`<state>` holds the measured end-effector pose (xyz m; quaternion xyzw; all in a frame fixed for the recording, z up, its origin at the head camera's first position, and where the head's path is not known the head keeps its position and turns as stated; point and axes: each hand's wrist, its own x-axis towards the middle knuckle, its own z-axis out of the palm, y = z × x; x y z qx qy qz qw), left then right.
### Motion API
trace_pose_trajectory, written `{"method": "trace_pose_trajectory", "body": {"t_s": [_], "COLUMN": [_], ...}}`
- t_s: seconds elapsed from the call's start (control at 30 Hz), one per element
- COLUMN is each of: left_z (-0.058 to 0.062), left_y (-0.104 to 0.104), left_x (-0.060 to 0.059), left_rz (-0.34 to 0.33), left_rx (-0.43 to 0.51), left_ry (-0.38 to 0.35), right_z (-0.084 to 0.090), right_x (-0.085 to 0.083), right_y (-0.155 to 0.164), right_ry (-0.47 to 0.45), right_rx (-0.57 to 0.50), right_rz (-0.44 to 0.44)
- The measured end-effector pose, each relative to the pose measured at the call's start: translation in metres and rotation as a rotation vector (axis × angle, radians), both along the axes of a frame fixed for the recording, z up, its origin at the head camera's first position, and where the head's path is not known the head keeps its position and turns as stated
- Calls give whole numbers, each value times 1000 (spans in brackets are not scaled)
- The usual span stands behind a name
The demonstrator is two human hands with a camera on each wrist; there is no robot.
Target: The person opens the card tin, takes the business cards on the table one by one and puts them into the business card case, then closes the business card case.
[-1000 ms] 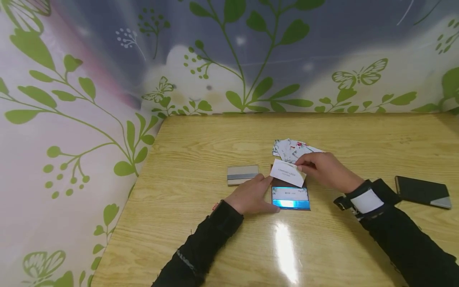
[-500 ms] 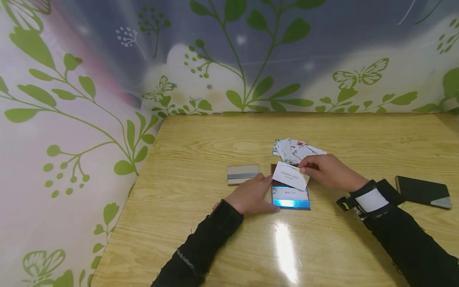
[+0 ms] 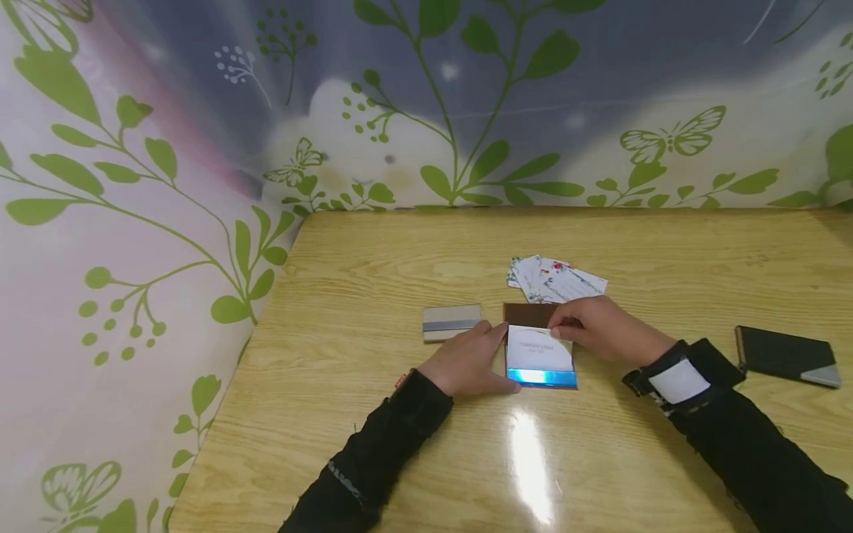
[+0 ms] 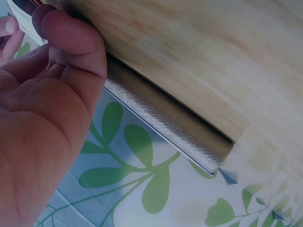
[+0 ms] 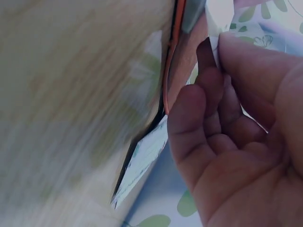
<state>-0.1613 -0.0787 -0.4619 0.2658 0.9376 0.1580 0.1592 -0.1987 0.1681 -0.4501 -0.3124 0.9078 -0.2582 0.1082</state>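
Observation:
An open brown card case [image 3: 529, 314] lies on the table, its lower half crossed by a shiny blue-reflecting strip [image 3: 542, 378]. My left hand [image 3: 464, 363] grips the case's left edge, thumb near the bottom corner and fingers higher up. Between thumb and fingers, my right hand [image 3: 609, 326] pinches the upper right corner of a white business card [image 3: 538, 348]. The card lies over the lower half of the case, its bottom edge at the strip; whether it is tucked under cannot be told. In the right wrist view the same card [image 5: 218, 16] appears edge-on.
Behind the case, several floral cards [image 3: 556, 280] lie fanned out. A beige card case with a grey band [image 3: 443, 324] is just left of it. Far right is a black case with a grey corner [image 3: 786, 355]. A leaf-patterned cloth [image 3: 453, 111] hangs behind the table.
The right hand has brought the business card down toward the strip and straightened it from its tilt. It now covers the floral card seen in the case before. The left hand stays put.

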Motion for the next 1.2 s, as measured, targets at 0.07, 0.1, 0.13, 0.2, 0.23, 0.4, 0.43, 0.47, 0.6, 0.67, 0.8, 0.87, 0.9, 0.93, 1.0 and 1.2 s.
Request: {"method": "trace_pose_trajectory", "body": {"t_s": [0.07, 0.1, 0.13, 0.2, 0.23, 0.4, 0.43, 0.47, 0.6, 0.67, 0.8, 0.87, 0.9, 0.93, 1.0, 1.2], "left_z": [0, 0, 0, 1, 1, 1, 2, 2, 3, 3, 3, 3, 2, 2, 1, 1], "left_y": [0, 0, 0, -1, -1, -1, -1, -1, -1, -1, -1, -1, -1, -1, -1, -1], "left_x": [0, 0, 0, 0, 1, 1, 1, 1, 1, 1, 1, 1, 1, 1, 1, 1], "left_rz": [-1, -1, -2, -2, -1, 8, 8, 7, 2, 0, -1, -1, -2, -2, -1, 2], "left_rx": [-7, -12, -15, -18, -19, -25, -26, -26, -26, -25, -22, -15, -13, -11, -9, -12], "left_ry": [2, 4, 3, -1, -4, -11, -10, -9, -7, -6, -4, -8, -10, -13, -16, -17], "right_z": [-1, -1, -2, -3, -4, -9, -9, -10, -9, -7, -3, -2, -3, -3, -4, -7], "right_x": [2, 4, 5, 8, 9, 10, 10, 9, 9, 8, 3, -2, -5, -7, -12, -21], "right_y": [-1, -2, -2, -3, -3, -6, -6, -6, -6, -6, -2, 2, 4, 7, 12, 22], "right_ry": [-19, -26, -33, -49, -50, -46, -44, -40, -31, -24, 62, 125, 153, 167, 178, 97], "right_rx": [6, 4, 4, 5, 4, 1, 1, 2, 13, 18, 29, 48, 62, 78, 118, 147], "right_rz": [18, 28, 35, 32, 31, 42, 46, 48, 59, 50, -49, -120, -149, -173, -204, -257]}}
